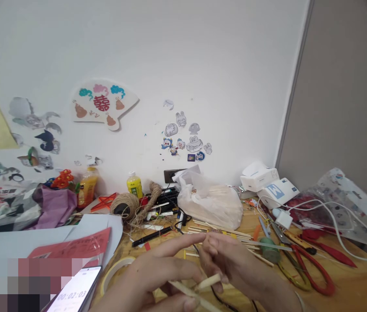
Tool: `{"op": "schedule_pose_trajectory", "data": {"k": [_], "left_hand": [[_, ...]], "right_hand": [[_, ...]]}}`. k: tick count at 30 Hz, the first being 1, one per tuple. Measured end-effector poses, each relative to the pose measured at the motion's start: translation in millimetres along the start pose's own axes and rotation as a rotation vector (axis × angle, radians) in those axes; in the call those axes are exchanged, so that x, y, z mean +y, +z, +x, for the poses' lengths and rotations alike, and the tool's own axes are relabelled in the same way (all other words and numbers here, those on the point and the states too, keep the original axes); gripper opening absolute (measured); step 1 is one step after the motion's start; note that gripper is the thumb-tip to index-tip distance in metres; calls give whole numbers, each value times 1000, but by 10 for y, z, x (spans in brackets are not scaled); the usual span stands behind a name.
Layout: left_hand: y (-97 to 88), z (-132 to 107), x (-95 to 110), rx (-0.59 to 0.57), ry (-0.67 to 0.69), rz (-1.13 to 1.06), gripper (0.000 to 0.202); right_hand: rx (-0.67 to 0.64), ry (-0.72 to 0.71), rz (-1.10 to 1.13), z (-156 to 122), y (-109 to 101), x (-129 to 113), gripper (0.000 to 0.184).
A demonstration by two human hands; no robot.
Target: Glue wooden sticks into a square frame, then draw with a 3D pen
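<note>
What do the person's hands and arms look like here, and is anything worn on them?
Both the left hand and right hand are bare: no gloves or sleeves show. A thin pale band seems to circle the right wrist.

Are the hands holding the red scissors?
No, the scissors lie on the table beside them; the left hand and right hand pinch thin sticks.

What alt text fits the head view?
Two bare hands, the left hand and the right hand, pinch thin wooden sticks low over a cluttered wooden table. Around them lie red-handled scissors, a ball of twine, a plastic bag of sticks and a phone showing a timer.
</note>
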State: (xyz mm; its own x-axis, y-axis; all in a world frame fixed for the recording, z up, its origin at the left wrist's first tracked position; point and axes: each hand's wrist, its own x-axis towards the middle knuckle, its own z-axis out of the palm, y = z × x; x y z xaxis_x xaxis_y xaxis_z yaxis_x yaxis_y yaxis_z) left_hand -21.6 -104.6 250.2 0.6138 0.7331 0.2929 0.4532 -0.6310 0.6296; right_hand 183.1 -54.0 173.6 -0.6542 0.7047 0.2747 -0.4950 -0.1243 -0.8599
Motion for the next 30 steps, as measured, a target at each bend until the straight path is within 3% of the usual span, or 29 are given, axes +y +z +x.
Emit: {"op": "schedule_pose_trajectory", "data": {"k": [7,11,13,14,16,19,21,24,30], "left_hand": [[29,-60,-43,39,-91,-20,20],[30,-45,-10,140,-151,-130,15],[15,-35,-26,137,-150,-164,16],[5,-29,-47,125,-140,-182,16],[-11,-14,-106,114,-122,-221,18],[-19,8,-198,115,-124,-238,21],[-15,16,-234,110,-136,-214,22],[-2,20,-233,111,-172,-187,22],[48,60,-177,120,-156,-259,20]], "right_hand": [[213,-92,234,23,-67,-172,19],[384,-336,290,-21,-292,-436,19],[433,-422,139,-101,-398,-614,15],[423,-399,-11,-155,-417,-696,15],[286,-226,-400,-273,-359,-808,15],[-10,86,-876,-410,-76,-795,27],[-3,152,-1104,-447,132,-707,45],[67,177,-1247,-446,306,-607,57],[66,45,-1236,-441,285,-602,38]]}}
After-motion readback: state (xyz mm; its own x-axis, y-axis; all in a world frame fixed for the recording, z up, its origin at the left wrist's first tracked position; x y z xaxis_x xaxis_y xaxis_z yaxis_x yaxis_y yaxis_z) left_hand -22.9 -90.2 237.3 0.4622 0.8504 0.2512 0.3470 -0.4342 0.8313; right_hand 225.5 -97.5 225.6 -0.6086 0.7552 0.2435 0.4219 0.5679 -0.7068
